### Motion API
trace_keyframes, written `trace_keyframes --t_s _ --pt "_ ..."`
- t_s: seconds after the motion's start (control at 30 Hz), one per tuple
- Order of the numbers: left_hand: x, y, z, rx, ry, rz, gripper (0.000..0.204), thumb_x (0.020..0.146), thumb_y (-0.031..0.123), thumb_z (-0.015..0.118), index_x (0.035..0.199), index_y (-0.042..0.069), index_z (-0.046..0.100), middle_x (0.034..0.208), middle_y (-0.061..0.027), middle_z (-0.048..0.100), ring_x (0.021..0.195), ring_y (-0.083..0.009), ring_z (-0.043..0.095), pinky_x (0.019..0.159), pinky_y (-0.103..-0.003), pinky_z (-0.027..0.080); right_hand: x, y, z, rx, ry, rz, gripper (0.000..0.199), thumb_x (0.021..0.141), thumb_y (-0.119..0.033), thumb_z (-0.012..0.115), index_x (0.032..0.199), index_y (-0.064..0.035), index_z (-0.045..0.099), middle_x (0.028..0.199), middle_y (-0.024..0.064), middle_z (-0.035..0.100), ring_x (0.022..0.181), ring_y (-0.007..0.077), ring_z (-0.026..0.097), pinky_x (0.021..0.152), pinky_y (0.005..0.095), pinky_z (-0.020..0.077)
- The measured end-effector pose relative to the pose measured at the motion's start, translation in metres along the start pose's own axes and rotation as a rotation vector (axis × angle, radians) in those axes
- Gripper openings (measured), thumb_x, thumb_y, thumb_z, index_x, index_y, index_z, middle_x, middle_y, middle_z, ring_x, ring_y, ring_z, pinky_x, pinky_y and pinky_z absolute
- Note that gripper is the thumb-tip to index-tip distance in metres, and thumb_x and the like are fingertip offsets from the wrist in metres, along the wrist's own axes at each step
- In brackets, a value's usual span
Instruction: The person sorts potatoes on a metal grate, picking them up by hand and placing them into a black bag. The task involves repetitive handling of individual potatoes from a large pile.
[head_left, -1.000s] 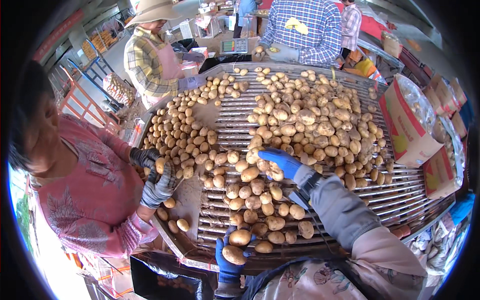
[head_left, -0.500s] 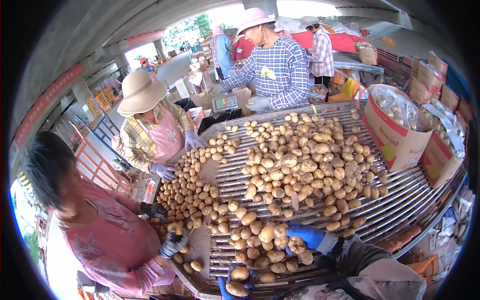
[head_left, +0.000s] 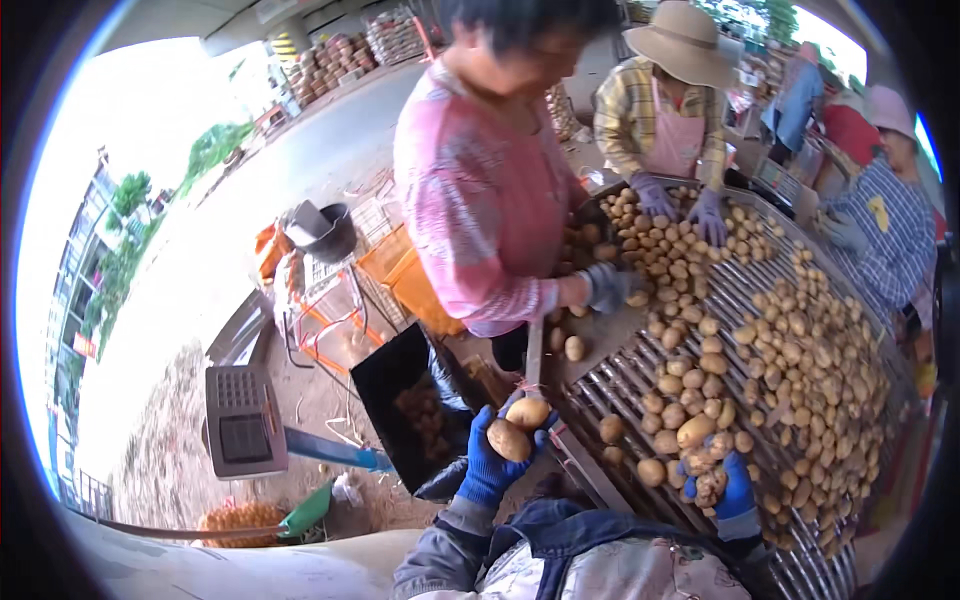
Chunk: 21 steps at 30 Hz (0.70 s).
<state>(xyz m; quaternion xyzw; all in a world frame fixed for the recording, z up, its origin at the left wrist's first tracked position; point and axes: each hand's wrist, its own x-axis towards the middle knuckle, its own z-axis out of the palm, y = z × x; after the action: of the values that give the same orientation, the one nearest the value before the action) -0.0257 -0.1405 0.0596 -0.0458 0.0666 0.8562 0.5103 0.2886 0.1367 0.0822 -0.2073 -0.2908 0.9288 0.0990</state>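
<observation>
My left hand (head_left: 488, 468), in a blue glove, cradles two potatoes (head_left: 510, 440) beyond the near left edge of the roller table (head_left: 600, 392). Just left of it stands a black-lined box (head_left: 385, 378) with potatoes at its bottom. My right hand (head_left: 738, 488), also gloved in blue, is curled around knobbly potatoes (head_left: 711, 485) over the metal rollers; its fingers are partly hidden. Loose potatoes (head_left: 690, 400) lie around it, and a large heap (head_left: 815, 380) spreads to the right.
A co-worker in pink (head_left: 480, 200) handles potatoes at the table's left side. Beyond, another in a straw hat (head_left: 680, 45) reaches in with purple gloves. At left are a scale display (head_left: 245, 420), an orange crate (head_left: 420, 285) and a net of potatoes (head_left: 240, 522).
The view has swung left, bringing the box and scale display into sight. My left hand has carried its two potatoes out beside the box. My right hand has closed around potatoes.
</observation>
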Motion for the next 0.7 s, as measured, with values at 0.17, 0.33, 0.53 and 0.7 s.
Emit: trace_keyframes --t_s 0.17,0.33,0.53,0.7 --pt "0.002 0.087 -0.006 -0.151 0.142 0.19 0.061 0.091 0.048 0.056 0.14 0.012 0.05 0.139 -0.0205 0.052 0.128 -0.0402 0.051 0.085 -0.042 0.056 0.029 0.007 0.012 -0.053 0.037 0.018 0.057 0.094 -0.056 0.058 0.128 -0.012 0.046 0.113 0.0202 0.059 0.09 0.0317 0.063 0.06 0.0378 0.055" --pt "0.016 0.249 -0.028 -0.012 0.203 0.463 0.065 0.092 0.055 0.056 0.129 0.002 0.053 0.127 -0.0206 0.058 0.118 -0.0417 0.056 0.089 -0.043 0.057 0.065 0.016 0.033 -0.011 0.083 0.062 0.055 0.095 -0.054 0.058 0.128 -0.0122 0.048 0.11 0.0148 0.059 0.092 0.0296 0.06 0.061 0.0361 0.0537" --pt "0.029 0.441 -0.005 0.273 0.158 0.919 0.079 0.096 0.059 0.052 0.139 -0.005 0.035 0.138 -0.0229 0.049 0.127 -0.0387 0.049 0.107 -0.051 0.044 0.089 0.028 0.095 -0.17 0.283 0.131 0.066 0.094 -0.066 0.048 0.124 -0.0074 0.052 0.097 0.0114 0.06 0.061 0.0202 0.053 0.042 0.027 0.0415" --pt "0.087 0.333 -0.044 0.362 0.307 0.527 0.083 0.097 0.055 0.054 0.149 -0.004 0.028 0.149 -0.0314 0.035 0.135 -0.0417 0.042 0.113 -0.052 0.039 0.081 0.016 0.069 -0.024 0.14 0.079 0.07 0.094 -0.064 0.052 0.133 -0.0055 0.048 0.118 0.0213 0.058 0.077 0.0276 0.062 0.06 0.0315 0.0528"
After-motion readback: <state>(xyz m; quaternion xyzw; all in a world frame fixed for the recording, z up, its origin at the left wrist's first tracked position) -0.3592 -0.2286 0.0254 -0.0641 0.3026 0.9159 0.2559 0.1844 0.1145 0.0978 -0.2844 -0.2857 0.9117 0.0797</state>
